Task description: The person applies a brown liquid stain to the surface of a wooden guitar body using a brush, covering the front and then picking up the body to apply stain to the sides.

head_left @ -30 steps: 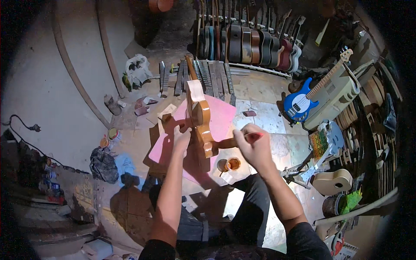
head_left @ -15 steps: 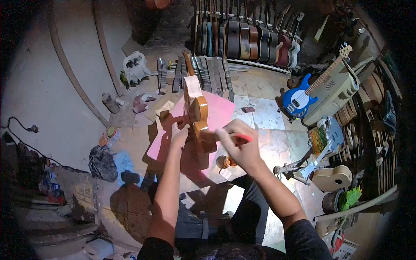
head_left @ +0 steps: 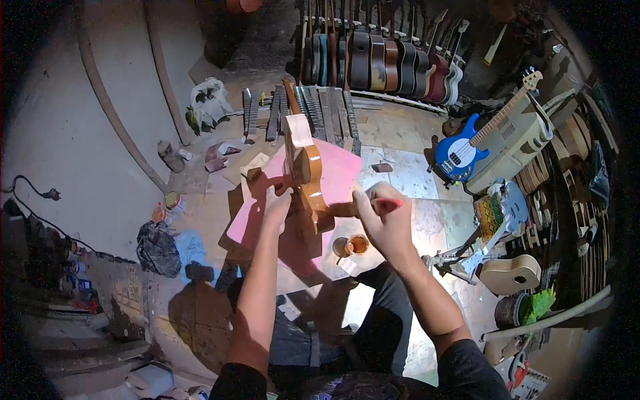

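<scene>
My left hand grips a wooden guitar-like piece by its left side. The piece stands on edge, with a glossy amber-brown curved side facing up and a pale, unfinished part at its far end. My right hand holds a brush with a red handle, its head beside the lower curve of the piece; whether it touches is unclear. Beneath lies a pink sheet. A small container of amber liquid sits below my right hand, beside a darker round item.
Guitars stand in a rack at the back, behind metal-fretted boards. A blue bass and a pale guitar body are on the right. A pale wall, black bag and cable are left.
My right hand with the brush moved left across the piece, then back right to where it is now. My left hand keeps its grip, shifted slightly upward in the picture.
</scene>
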### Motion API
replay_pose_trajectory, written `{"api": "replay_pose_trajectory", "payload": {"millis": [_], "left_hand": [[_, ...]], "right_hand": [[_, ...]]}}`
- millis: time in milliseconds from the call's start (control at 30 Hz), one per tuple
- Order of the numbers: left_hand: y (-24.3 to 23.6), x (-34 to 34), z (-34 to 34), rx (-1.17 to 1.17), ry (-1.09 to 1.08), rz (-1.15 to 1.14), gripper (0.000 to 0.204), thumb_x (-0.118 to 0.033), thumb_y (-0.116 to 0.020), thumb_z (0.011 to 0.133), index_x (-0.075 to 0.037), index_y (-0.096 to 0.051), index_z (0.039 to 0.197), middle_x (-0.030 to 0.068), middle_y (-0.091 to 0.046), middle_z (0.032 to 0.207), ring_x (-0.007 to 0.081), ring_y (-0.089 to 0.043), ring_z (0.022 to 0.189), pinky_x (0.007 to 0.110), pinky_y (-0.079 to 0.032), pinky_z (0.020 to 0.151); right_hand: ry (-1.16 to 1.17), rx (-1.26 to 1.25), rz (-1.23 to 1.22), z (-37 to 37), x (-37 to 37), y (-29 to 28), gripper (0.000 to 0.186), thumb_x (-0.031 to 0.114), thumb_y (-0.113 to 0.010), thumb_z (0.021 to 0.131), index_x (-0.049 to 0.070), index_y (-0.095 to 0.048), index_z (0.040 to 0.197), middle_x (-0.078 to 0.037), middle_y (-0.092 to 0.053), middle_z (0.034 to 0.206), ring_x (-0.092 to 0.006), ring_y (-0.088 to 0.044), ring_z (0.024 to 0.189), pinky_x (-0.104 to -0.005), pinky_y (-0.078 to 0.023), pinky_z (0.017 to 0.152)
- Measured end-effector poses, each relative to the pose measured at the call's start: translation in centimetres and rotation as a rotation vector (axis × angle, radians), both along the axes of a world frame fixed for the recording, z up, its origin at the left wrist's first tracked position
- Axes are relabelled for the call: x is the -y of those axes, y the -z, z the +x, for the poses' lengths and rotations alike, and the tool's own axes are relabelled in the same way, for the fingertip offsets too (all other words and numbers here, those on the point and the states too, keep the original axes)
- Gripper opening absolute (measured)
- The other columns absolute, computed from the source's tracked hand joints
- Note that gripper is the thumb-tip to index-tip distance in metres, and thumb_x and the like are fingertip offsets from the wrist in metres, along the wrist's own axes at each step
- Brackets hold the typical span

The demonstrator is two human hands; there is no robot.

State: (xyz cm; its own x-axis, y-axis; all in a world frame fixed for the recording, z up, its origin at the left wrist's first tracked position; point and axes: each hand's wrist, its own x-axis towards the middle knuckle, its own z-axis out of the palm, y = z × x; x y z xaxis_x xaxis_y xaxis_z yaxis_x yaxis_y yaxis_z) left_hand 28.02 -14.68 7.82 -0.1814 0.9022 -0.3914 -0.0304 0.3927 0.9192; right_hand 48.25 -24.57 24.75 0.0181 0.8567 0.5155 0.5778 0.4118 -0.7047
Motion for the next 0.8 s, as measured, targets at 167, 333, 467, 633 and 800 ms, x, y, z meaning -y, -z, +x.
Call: {"api": "replay_pose_trajectory", "payload": {"millis": [167, 333, 467, 633, 800], "left_hand": [[-1.7, -0.1, 0.1, -0.037, 0.040, -0.054, 0.067, -0.026, -0.064, 0.090, 0.001, -0.035, 0.144, 0.0214, -0.052, 0.133, 0.0280, -0.052, 0.121, 0.043, -0.041, 0.104], [-0.3, -0.1, -0.1, 0.014, 0.013, 0.031, 0.074, -0.027, -0.063, 0.090, 0.003, -0.029, 0.148, 0.0231, -0.051, 0.136, 0.0303, -0.051, 0.124, 0.045, -0.039, 0.105], [-1.2, -0.2, -0.1, -0.045, 0.033, -0.102, 0.081, -0.025, -0.062, 0.090, 0.003, -0.019, 0.154, 0.0252, -0.046, 0.144, 0.0335, -0.047, 0.132, 0.048, -0.036, 0.109], [1.5, -0.8, -0.1, 0.015, 0.031, -0.043, 0.080, -0.027, -0.057, 0.094, -0.001, -0.014, 0.157, 0.0232, -0.027, 0.158, 0.0333, -0.032, 0.144, 0.045, -0.031, 0.114], [-2.0, 0.2, 0.2, 0.039, 0.099, -0.085, 0.079, -0.027, -0.053, 0.097, 0.002, -0.011, 0.156, 0.0233, -0.017, 0.162, 0.0312, -0.019, 0.150, 0.043, -0.024, 0.118]], "right_hand": [[-0.103, 0.110, -0.071, -1.7, -2.8, 0.0, 0.030, 0.017, -0.068, 0.090, -0.001, -0.057, 0.069, -0.017, -0.059, 0.064, -0.0301, -0.058, 0.054, -0.0382, -0.046, 0.054], [-0.030, 0.096, -0.106, -0.5, -3.5, -1.9, 0.030, 0.018, -0.068, 0.090, -0.001, -0.061, 0.069, -0.015, -0.060, 0.059, -0.0308, -0.059, 0.053, -0.0376, -0.046, 0.054], [-0.178, 0.024, -0.118, -1.3, -1.2, -1.3, 0.024, 0.016, -0.072, 0.090, -0.001, -0.063, 0.076, -0.010, -0.059, 0.067, -0.0162, -0.054, 0.057, -0.0308, -0.043, 0.055], [-0.042, -0.014, 0.221, 0.9, 1.9, 2.5, 0.010, 0.003, -0.076, 0.083, 0.000, -0.067, 0.081, -0.010, -0.068, 0.079, -0.0218, -0.063, 0.070, -0.0313, -0.049, 0.063], [-0.148, 0.090, 0.313, -0.1, 6.8, 8.8, 0.016, 0.002, -0.079, 0.077, 0.003, -0.073, 0.092, -0.013, -0.069, 0.095, -0.0279, -0.069, 0.085, -0.0366, -0.057, 0.078]]}}
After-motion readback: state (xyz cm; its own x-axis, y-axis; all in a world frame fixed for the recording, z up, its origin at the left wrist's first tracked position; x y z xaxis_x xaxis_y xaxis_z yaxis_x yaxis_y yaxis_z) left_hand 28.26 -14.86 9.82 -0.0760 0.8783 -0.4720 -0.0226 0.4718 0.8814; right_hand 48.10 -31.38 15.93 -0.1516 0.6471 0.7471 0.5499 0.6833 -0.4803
